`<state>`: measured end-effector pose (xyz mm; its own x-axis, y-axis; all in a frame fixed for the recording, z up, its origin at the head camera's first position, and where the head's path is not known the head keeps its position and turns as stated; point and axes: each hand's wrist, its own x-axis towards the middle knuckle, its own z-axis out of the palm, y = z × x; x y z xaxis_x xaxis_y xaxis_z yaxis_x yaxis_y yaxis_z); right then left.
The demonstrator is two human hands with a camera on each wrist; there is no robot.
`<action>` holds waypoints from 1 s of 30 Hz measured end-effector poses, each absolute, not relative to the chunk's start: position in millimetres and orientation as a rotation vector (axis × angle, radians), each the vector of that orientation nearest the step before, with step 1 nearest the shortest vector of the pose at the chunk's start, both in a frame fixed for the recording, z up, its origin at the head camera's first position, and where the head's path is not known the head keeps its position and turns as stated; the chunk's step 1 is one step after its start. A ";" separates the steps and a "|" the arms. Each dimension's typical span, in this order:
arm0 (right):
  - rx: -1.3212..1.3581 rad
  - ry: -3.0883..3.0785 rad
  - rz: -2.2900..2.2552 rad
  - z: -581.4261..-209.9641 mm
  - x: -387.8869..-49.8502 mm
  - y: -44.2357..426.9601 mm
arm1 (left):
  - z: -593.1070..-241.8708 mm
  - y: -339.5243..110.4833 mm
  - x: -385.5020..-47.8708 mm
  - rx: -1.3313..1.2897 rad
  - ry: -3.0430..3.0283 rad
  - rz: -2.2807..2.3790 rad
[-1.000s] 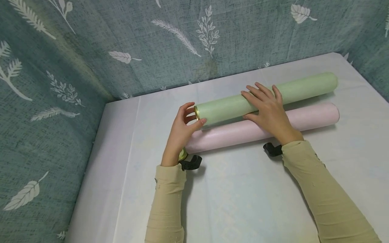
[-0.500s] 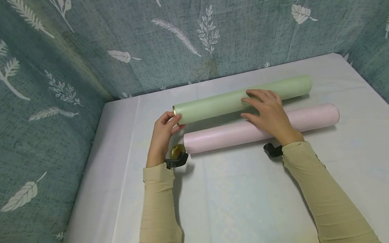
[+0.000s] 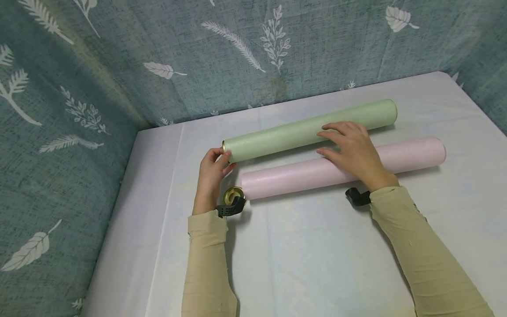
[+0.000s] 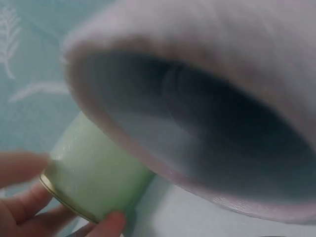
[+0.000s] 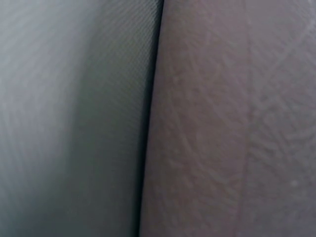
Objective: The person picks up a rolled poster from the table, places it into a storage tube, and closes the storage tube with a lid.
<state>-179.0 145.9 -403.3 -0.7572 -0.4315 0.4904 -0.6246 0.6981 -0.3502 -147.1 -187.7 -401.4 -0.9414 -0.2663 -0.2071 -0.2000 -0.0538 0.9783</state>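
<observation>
A long light-green tube (image 3: 277, 140) with a gold-rimmed left end lies across the table toward the back. My left hand (image 3: 210, 176) grips that end, thumb in front and fingers at the rim. The left wrist view also shows the fingers round the gold rim (image 4: 66, 203). Over the tube's middle is my right hand (image 3: 350, 149), its fingers loosely bent; whether the fingertips touch the green surface I cannot tell. A pink tube (image 3: 293, 178) lies in front, partly under the right hand. Its left end looks open and hollow in the left wrist view.
A round gold lid (image 3: 233, 195) is at the pink tube's left end, partly behind the black left wrist camera (image 3: 231, 208). The white-covered table (image 3: 301, 255) backs onto a green leaf-patterned cloth (image 3: 178, 35). The right wrist view holds a close pink surface (image 5: 197, 123).
The green tube has slid left with my left hand, mostly in the first half second. My right hand stayed in place and its fingers drew in. The gold lid came into fuller view.
</observation>
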 end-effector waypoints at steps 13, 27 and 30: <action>0.857 -2.576 0.718 -399.9 -175.0 142.9 | -398.1 -192.5 -139.6 0.554 -2.306 -2.100; 1.052 -2.613 0.799 -384.5 -162.2 124.8 | -388.9 -202.4 -111.5 0.416 -2.886 -1.474; 1.089 -2.743 0.831 -382.1 -158.9 120.9 | -387.4 -204.1 -105.9 0.396 -2.978 -1.377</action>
<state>-158.9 120.9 -382.1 -0.7452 -0.6139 0.2603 -0.6552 0.6015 -0.4571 -105.9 -204.1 -387.4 -0.9582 -0.1468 -0.2454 -0.2821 0.6266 0.7265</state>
